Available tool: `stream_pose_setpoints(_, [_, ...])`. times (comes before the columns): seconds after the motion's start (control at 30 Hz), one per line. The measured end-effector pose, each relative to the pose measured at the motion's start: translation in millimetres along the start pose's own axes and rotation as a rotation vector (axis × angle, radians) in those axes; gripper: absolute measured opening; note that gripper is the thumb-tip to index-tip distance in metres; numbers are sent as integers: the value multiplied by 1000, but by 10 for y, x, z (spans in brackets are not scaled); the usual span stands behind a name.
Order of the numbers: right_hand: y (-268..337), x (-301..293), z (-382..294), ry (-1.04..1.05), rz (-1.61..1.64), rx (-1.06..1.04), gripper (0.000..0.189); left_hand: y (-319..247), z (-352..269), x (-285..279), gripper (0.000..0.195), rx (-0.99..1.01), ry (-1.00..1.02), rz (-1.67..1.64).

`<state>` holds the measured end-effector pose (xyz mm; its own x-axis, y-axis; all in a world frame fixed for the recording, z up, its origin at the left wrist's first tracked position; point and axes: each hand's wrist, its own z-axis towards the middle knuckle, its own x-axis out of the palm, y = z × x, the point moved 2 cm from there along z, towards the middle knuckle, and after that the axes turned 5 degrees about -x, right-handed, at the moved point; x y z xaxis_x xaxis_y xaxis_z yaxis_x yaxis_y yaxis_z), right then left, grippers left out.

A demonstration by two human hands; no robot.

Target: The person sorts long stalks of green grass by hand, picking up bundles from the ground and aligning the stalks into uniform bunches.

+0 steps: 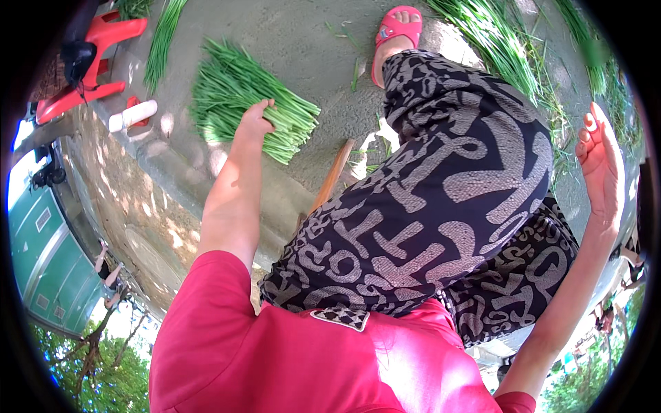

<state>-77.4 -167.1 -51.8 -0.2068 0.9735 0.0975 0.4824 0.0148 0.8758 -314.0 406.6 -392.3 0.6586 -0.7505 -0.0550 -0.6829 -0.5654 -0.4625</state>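
My left hand point(261, 116) is closed around the paler cut ends of a thick bundle of long green leaves like garlic chives point(232, 82), low over the concrete ground. Its thumb and a fingertip show; the other fingers are hidden by the leaves and the hand. Near the right rim, my right hand point(601, 152) is raised with the palm partly turned up, its fingers loosely bent and nothing in it. Beyond the right knee, more such leaves point(490, 44) lie on the ground, with another bunch point(591, 67) farther right. A narrow bunch point(165, 46) lies at the upper left.
At the left stand a red plastic stool point(98, 57) and a whitish-pink bottle or tumbler point(132, 115) by the raised edge. A wooden piece point(333, 173) juts from beside the patterned trousers. A foot in a pink sandal point(400, 31) is ahead. Loose blades litter the ground.
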Motion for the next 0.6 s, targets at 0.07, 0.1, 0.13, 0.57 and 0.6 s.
stream_pose_setpoints(0.07, [-61,19,55,45,48,-16,43,33,205,-267,20,17,139,4])
stream_pose_setpoints(0.1, [-44,10,39,63,52,-39,43,48,270,-187,29,-202,32,-283])
stream_pose_setpoints(0.13, [-41,-11,-25,86,36,-67,42,87,248,5,35,-296,93,-352])
stream_pose_setpoints(0.57, [104,-28,-44,9,168,-202,33,197,1068,-741,19,-320,-89,-155])
stream_pose_setpoints(0.6, [109,0,-50,-1,182,-197,34,116,1028,-737,21,-281,-140,-139])
